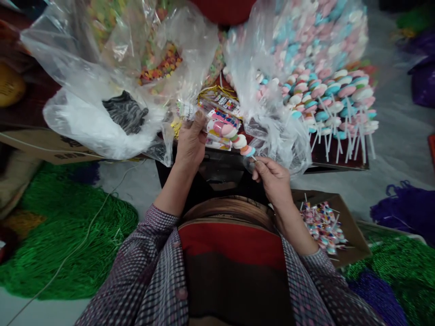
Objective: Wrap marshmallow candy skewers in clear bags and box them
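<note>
My right hand (273, 179) is closed in a pinch on the white stick of a marshmallow lollipop (239, 141). Its pink, white, green and blue pieces point up and left, toward my other hand. My left hand (190, 142) pinches a clear printed wrapper (215, 126) between thumb and fingers. The lollipop's far end lies at the wrapper; how much of it is inside, I cannot tell. Beneath them on the table lie more printed wrappers (224, 102), with gold twist ties (176, 127) close to my left hand.
Unwrapped marshmallow lollipops (335, 102) are piled at the table's right, sticks over the edge. Large clear bags of candy (319, 31) stand behind. A cardboard box (353, 235) of wrapped lollipops sits by my right forearm. Green strands (74, 226) cover the floor at left.
</note>
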{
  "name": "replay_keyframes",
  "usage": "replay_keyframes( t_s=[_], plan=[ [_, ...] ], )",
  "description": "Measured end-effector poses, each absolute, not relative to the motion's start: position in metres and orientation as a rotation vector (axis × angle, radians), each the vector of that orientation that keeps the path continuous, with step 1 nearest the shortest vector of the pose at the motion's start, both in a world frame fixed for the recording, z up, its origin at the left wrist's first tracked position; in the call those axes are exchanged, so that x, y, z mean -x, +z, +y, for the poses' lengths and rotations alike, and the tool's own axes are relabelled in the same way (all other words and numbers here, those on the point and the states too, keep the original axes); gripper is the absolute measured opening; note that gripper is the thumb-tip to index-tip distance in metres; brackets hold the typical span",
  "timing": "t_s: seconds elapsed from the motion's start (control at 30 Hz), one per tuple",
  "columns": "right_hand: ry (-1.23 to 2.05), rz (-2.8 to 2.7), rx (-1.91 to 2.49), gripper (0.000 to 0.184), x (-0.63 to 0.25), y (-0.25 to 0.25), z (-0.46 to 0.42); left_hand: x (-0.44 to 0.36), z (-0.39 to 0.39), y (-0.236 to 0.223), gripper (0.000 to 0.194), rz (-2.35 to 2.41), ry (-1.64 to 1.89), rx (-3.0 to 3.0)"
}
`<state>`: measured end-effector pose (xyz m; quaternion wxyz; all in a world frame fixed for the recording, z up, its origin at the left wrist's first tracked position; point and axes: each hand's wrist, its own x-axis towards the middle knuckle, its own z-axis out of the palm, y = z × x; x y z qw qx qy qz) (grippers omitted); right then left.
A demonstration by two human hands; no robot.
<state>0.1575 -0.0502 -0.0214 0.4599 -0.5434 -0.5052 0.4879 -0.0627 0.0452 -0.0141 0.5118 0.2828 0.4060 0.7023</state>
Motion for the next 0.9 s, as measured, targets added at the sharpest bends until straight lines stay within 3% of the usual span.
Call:
replay_keyframes(
  t_s=[0.17, 0.5, 0.67, 0.9],
  plan=[
    [1.099, -1.368, 1.421, 0.03, -0.173, -0.012, -0.052, 0.063, 0.046, -0.012, 0.004, 1.132, 1.748, -0.725],
    [1.369, -1.102, 1.063, 0.03, -0.149, 0.027, -0.023, 0.052, 0.04, -0.008, 0.02, 1.264, 1.839, -0.842],
    [1.403, -1.115, 0.98, 0.025, -0.11, 0.015, -0.015, 0.032, 0.025, -0.003, 0.033, 1.198, 1.945, -0.962],
    [1.505, -1.185, 0.803, 0.04, -0.101, -0.001, -0.02, 0.02, 0.004, -0.004, 0.037, 1.179, 1.851, -1.04]
  ],
)
